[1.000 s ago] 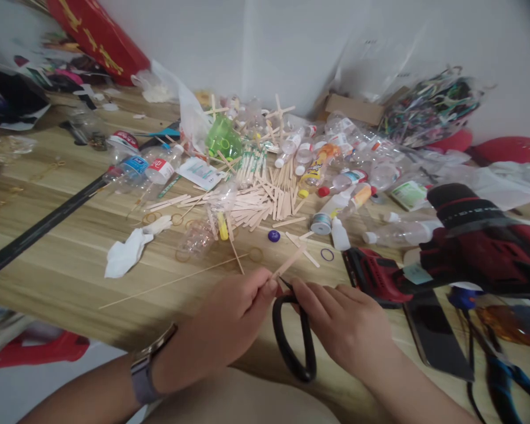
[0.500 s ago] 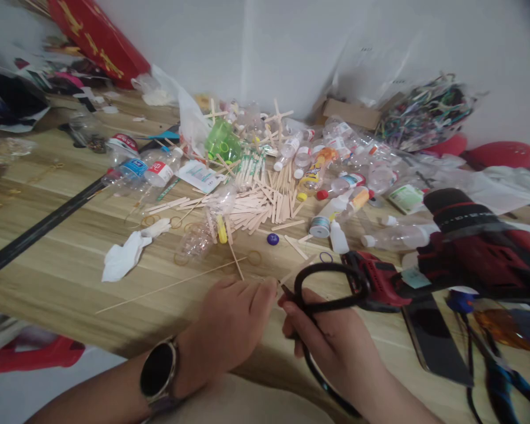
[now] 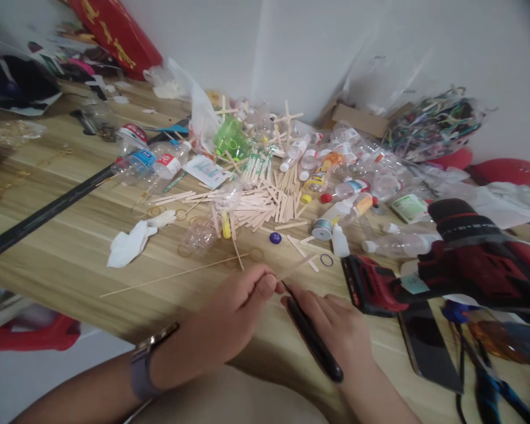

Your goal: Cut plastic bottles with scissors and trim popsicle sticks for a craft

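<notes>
My left hand (image 3: 236, 309), with a watch on the wrist, is closed in a pinch near the table's front edge. A thin wooden stick (image 3: 297, 266) shows just past its fingertips; what exactly the fingers pinch is too small to tell. Close beside it on the right, my right hand (image 3: 335, 327) is closed round black-handled scissors (image 3: 313, 341), seen edge-on with the handle pointing down right. The blades are mostly hidden by the fingers. A blue cap (image 3: 275, 238) and a blue ring (image 3: 326, 260) lie just beyond my hands.
Loose wooden sticks (image 3: 256, 209) are piled mid-table, with plastic bottles (image 3: 400, 244) behind and to the right. A red and black power drill (image 3: 481, 253), a phone (image 3: 428, 344) and pliers (image 3: 490, 377) lie at the right. White tissue (image 3: 130, 244) is at the left.
The scissors have turned, so their wide loops no longer show and the handle is seen edge-on. My left wrist has rotated, turning the watch face away. The view has shifted slightly.
</notes>
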Demonstrator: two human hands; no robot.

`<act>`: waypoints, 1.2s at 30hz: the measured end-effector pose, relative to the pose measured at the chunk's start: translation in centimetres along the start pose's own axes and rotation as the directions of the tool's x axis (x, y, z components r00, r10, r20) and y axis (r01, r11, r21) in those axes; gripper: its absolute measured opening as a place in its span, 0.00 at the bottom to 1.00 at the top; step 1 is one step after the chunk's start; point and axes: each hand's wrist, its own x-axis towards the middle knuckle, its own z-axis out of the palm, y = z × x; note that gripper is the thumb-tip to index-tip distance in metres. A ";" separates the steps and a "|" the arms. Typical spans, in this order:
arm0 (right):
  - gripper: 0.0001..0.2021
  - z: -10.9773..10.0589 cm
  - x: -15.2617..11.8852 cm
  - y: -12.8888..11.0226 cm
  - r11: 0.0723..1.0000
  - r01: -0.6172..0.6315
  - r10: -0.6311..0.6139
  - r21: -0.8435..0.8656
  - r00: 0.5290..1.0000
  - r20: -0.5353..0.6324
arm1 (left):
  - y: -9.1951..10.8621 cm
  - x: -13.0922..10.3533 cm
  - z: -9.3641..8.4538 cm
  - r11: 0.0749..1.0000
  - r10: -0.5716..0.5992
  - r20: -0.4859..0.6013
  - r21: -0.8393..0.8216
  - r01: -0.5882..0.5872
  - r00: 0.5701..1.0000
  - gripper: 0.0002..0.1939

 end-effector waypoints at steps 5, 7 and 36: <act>0.16 -0.7 -0.1 -0.4 0.992 -0.073 0.075 0.103 0.997 -0.013 | 0.2 0.2 -0.3 0.978 -0.094 0.006 -0.187 0.094 0.996 0.16; 0.14 -1.2 0.2 -1.1 0.966 -0.131 0.132 0.222 0.991 0.010 | 0.2 0.0 -0.1 0.992 -0.064 -0.011 -0.106 0.062 0.998 0.15; 0.24 -0.8 0.6 -1.8 0.979 -0.178 0.173 0.099 0.983 0.060 | -1.0 -0.4 0.8 0.678 0.519 -0.028 0.622 -0.391 0.855 0.13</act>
